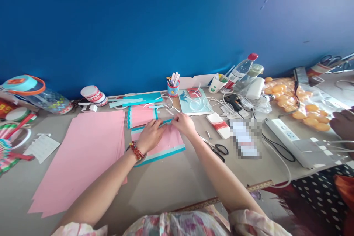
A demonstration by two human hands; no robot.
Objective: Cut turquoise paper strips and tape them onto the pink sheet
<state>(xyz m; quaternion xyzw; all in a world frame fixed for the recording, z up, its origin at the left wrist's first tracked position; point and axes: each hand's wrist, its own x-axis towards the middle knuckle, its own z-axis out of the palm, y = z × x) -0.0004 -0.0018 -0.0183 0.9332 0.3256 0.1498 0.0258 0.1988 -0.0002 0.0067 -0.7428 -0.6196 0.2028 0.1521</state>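
A pink paper sheet (166,142) with blue and pale strips along its edges lies on the table in front of me. My left hand (151,134), with a red bead bracelet (136,150) at the wrist, rests across its left part, fingers bent together on the upper blue edge. At the upper right corner my right hand (184,123) is closed, thumb and fingers pinching the blue-edged border. Just beyond the left hand lies a smaller pink piece with a scalloped blue border (142,115). Black-handled scissors (219,149) lie right of my right forearm.
Large pink sheets (85,155) are stacked at left. Blue paper strips (141,99), a pen cup (173,87) and a picture booklet (193,101) stand along the back. To the right are a bottle (240,72), cables, a power strip (290,136) and another person's hand (343,127).
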